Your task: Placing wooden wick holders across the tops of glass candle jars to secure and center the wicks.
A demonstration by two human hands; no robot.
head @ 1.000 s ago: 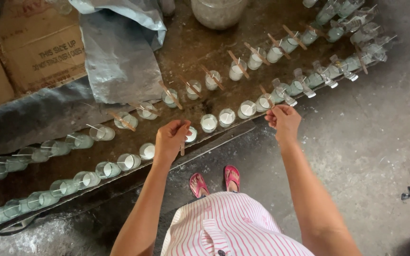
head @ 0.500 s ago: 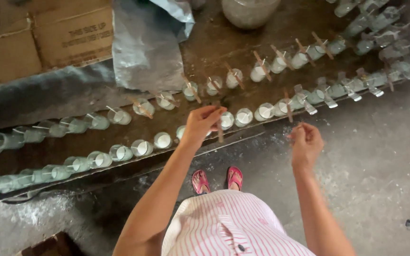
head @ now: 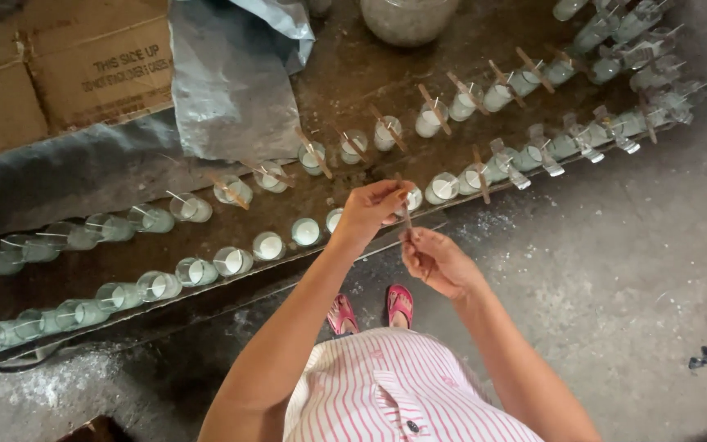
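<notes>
You have clear, glossy glass jars (head: 270,245) before you, each filled with smooth, matt white wax. The thin stick (head: 406,214) pinched in your right hand (head: 438,262) looks like bare, dull wood, as do the sticks across the far jars (head: 434,110). The bench top (head: 124,260) is dark, rough and stained. The boxes (head: 100,69) are matt brown cardboard; the grey sheet (head: 231,82) has a creased plastic sheen. Your shirt (head: 403,393) is soft striped cloth.
</notes>
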